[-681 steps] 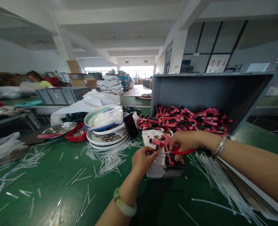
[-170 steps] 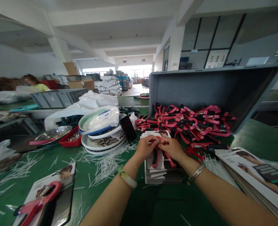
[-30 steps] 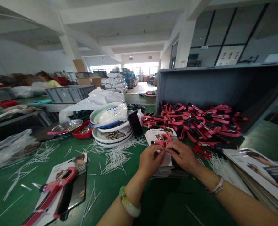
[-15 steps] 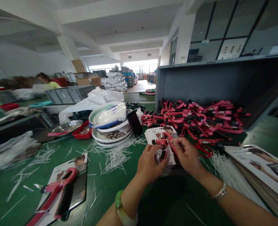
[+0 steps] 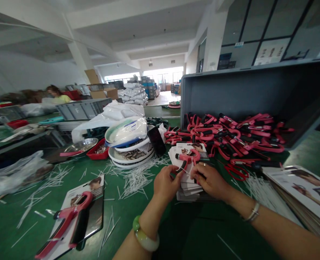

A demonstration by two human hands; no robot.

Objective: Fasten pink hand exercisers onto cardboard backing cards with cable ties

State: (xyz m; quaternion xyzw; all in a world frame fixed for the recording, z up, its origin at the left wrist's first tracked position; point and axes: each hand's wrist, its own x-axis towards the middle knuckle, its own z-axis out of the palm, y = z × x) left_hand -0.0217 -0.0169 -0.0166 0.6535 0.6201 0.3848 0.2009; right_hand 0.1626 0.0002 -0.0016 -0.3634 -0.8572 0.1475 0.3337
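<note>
Pink-and-black metal-headed pliers lie atop a stack of glossy printed cards, btwn both hands. L hand: thumb + fingers pinched on a black handle, thin white plastic tie running across. R hand: fingers curled in by the other handle; tips hidden, can't tell if gripping handle or tie.

Straight behind: heap of pink-and-black pliers spilling from a grey plastic crate on its side, blocking far R. Red looped handles nr R wrist, then white plastic ties & 2nd card stack. L of centre: black phone leaning on stacked round white trays w/ metal bits; red plastic dish & shiny steel bowl beyond. Nr L: carded pink-and-black pliers.

Surface = glossy green tabletop, loose ties strewn L. Big white-beamed room, bright windows at back, white sacks stacked; person in yellow behind a ribbed grey crate.

Room to move: green strip btwn forearms, one loose tie nr R forearm. Tight ahead (heap) and R (cards); L passage runs over scattered ties.
</note>
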